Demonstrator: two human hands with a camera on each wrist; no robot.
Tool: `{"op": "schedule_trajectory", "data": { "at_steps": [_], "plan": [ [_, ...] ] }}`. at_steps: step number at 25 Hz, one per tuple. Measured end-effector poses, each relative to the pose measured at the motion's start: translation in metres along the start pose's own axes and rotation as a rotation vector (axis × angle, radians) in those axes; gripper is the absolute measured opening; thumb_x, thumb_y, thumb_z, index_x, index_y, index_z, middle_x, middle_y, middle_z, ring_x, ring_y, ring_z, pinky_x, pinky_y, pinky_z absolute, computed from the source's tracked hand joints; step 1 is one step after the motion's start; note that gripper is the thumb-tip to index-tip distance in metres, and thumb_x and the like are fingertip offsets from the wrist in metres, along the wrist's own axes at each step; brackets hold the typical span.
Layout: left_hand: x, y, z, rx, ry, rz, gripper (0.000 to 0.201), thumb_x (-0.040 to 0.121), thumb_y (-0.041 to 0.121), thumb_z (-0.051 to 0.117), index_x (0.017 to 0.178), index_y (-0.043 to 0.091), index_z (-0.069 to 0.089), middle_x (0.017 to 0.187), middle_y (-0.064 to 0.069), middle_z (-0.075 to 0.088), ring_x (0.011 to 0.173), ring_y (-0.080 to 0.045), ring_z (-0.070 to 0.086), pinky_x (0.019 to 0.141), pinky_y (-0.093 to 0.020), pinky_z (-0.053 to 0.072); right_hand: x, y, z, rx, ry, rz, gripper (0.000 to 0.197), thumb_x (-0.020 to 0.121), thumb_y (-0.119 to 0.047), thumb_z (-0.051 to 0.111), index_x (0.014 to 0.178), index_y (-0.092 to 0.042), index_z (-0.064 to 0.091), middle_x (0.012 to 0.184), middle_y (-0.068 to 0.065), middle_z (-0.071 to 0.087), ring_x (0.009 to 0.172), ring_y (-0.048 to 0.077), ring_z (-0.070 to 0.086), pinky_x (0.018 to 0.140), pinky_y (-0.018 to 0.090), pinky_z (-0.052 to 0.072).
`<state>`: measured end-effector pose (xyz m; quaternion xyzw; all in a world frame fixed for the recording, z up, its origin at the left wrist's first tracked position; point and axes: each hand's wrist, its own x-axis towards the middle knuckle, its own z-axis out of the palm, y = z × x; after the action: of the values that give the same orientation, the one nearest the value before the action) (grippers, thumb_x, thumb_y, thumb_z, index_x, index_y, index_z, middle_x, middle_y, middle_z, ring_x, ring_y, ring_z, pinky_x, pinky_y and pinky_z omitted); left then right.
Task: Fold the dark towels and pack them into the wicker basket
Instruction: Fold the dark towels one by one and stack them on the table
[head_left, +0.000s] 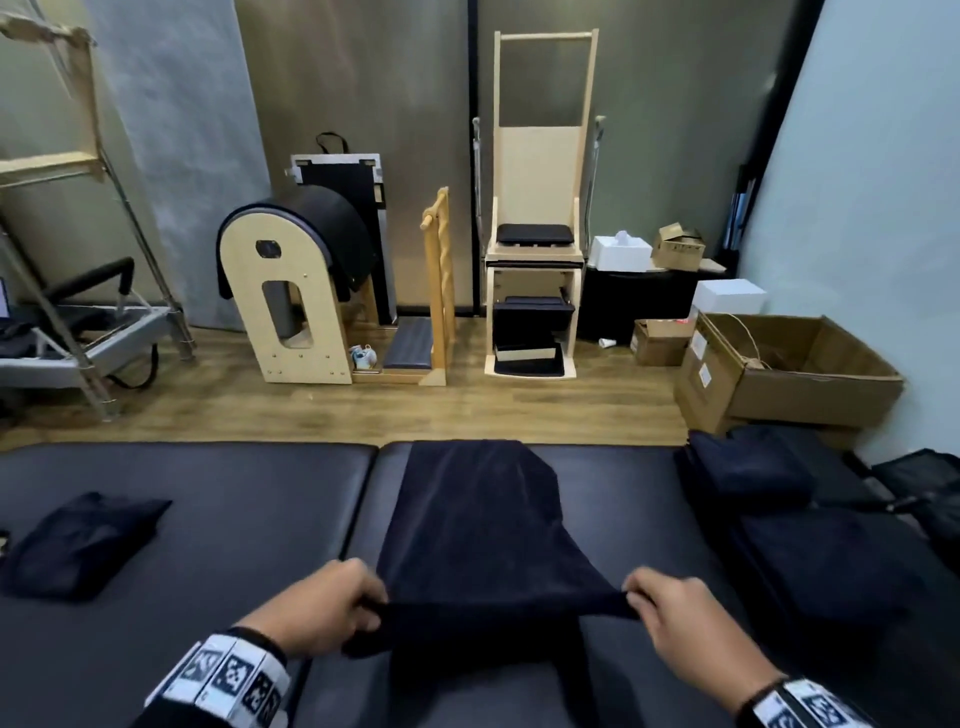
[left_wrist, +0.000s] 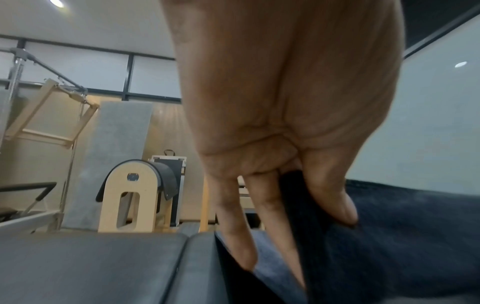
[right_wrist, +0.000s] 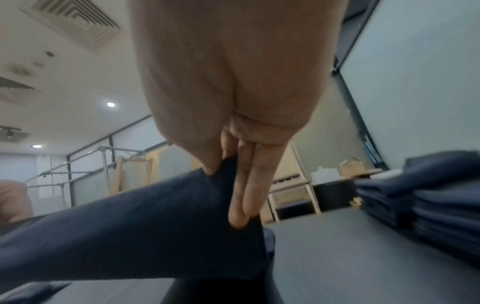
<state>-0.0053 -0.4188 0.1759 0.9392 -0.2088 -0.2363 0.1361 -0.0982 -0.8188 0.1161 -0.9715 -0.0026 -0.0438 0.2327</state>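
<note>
A dark navy towel (head_left: 478, 525) lies lengthwise on the black padded mat (head_left: 208, 519), its near end lifted off the surface. My left hand (head_left: 332, 605) pinches the near left corner, thumb against fingers (left_wrist: 275, 207) with the towel (left_wrist: 389, 236) between them. My right hand (head_left: 670, 610) pinches the near right corner; in the right wrist view the thumb and fingers (right_wrist: 246, 197) clamp the towel's edge (right_wrist: 155, 222). A folded dark towel (head_left: 83, 540) lies at the left. No wicker basket shows in any view.
A stack of dark towels (head_left: 769, 499) (right_wrist: 428, 195) sits on the mat's right side. Beyond the mat's far edge is wooden floor with a ladder barrel (head_left: 296, 280), a wooden chair (head_left: 535, 249) and an open cardboard box (head_left: 789, 369).
</note>
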Motion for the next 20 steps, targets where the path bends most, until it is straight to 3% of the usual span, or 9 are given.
{"op": "schedule_trajectory", "data": {
  "at_steps": [2, 4, 6, 8, 11, 13, 16, 18, 20],
  "plan": [
    [-0.021, 0.007, 0.045, 0.008, -0.108, -0.013, 0.021, 0.08, 0.029, 0.071, 0.068, 0.044, 0.061, 0.074, 0.021, 0.057, 0.082, 0.002, 0.059, 0.069, -0.011, 0.039, -0.046, 0.02, 0.019, -0.04, -0.191, 0.036, 0.02, 0.091, -0.031, 0.056, 0.079, -0.047, 0.052, 0.076, -0.007, 0.07, 0.076, 0.014, 0.068, 0.07, 0.027, 0.048],
    [-0.04, 0.015, 0.075, -0.006, -0.163, -0.035, 0.019, 0.08, 0.029, 0.073, 0.075, 0.043, 0.06, 0.08, 0.021, 0.055, 0.088, 0.0, 0.058, 0.07, -0.012, 0.038, -0.076, 0.026, 0.025, -0.071, -0.264, 0.055, 0.024, 0.088, -0.036, 0.055, 0.071, -0.052, 0.05, 0.075, -0.009, 0.07, 0.076, 0.008, 0.067, 0.071, 0.023, 0.049],
    [-0.054, 0.021, 0.091, 0.03, -0.166, -0.025, 0.017, 0.08, 0.028, 0.072, 0.078, 0.041, 0.061, 0.081, 0.018, 0.056, 0.09, -0.003, 0.06, 0.07, -0.013, 0.038, -0.098, 0.02, 0.018, -0.054, -0.305, 0.073, 0.016, 0.086, -0.037, 0.058, 0.074, -0.048, 0.056, 0.075, -0.013, 0.069, 0.077, 0.002, 0.065, 0.073, 0.019, 0.051],
    [-0.058, 0.02, 0.093, 0.053, -0.128, -0.02, 0.024, 0.08, 0.026, 0.07, 0.065, 0.043, 0.061, 0.075, 0.016, 0.059, 0.083, -0.003, 0.063, 0.066, -0.011, 0.041, -0.109, 0.012, 0.008, -0.03, -0.361, 0.102, 0.007, 0.083, -0.036, 0.065, 0.079, -0.041, 0.062, 0.075, -0.013, 0.069, 0.078, -0.002, 0.064, 0.073, 0.015, 0.051],
    [-0.059, 0.024, 0.08, 0.038, 0.014, -0.106, 0.018, 0.084, 0.024, 0.066, 0.069, 0.036, 0.066, 0.077, 0.011, 0.065, 0.078, -0.006, 0.065, 0.069, -0.019, 0.049, -0.106, -0.001, -0.006, 0.054, -0.438, 0.183, 0.004, 0.082, -0.024, 0.071, 0.079, -0.025, 0.07, 0.069, -0.005, 0.071, 0.063, 0.002, 0.069, 0.061, 0.016, 0.054],
    [-0.051, 0.027, 0.065, -0.014, 0.122, -0.156, 0.02, 0.086, 0.02, 0.065, 0.068, 0.029, 0.064, 0.075, 0.005, 0.069, 0.07, -0.01, 0.068, 0.065, -0.026, 0.054, -0.087, -0.01, -0.009, 0.09, -0.437, 0.219, 0.009, 0.087, -0.013, 0.069, 0.078, -0.013, 0.071, 0.064, 0.006, 0.074, 0.054, 0.01, 0.072, 0.056, 0.02, 0.057],
    [-0.018, 0.027, 0.029, -0.16, 0.21, -0.216, 0.012, 0.09, 0.003, 0.058, 0.083, 0.006, 0.067, 0.073, -0.01, 0.071, 0.055, -0.02, 0.072, 0.054, -0.029, 0.058, -0.027, -0.023, -0.015, 0.169, -0.305, 0.327, 0.014, 0.087, -0.003, 0.068, 0.075, -0.009, 0.067, 0.062, 0.013, 0.073, 0.053, 0.018, 0.073, 0.054, 0.032, 0.061],
    [0.017, 0.023, -0.015, -0.196, 0.34, -0.243, 0.009, 0.088, 0.003, 0.061, 0.082, -0.001, 0.068, 0.075, -0.01, 0.071, 0.061, -0.021, 0.073, 0.053, -0.021, 0.054, 0.038, -0.034, -0.033, 0.157, -0.169, 0.357, 0.017, 0.084, -0.006, 0.071, 0.068, -0.01, 0.067, 0.062, 0.007, 0.073, 0.058, 0.018, 0.074, 0.058, 0.033, 0.062],
    [0.05, 0.03, -0.077, -0.213, 0.49, -0.209, 0.013, 0.087, 0.008, 0.066, 0.076, 0.005, 0.072, 0.077, -0.01, 0.072, 0.08, -0.027, 0.072, 0.064, -0.022, 0.05, 0.107, -0.055, -0.068, 0.093, -0.017, 0.328, 0.014, 0.083, -0.013, 0.074, 0.07, -0.012, 0.071, 0.07, 0.004, 0.074, 0.077, 0.024, 0.073, 0.069, 0.029, 0.056]
  ]
}}
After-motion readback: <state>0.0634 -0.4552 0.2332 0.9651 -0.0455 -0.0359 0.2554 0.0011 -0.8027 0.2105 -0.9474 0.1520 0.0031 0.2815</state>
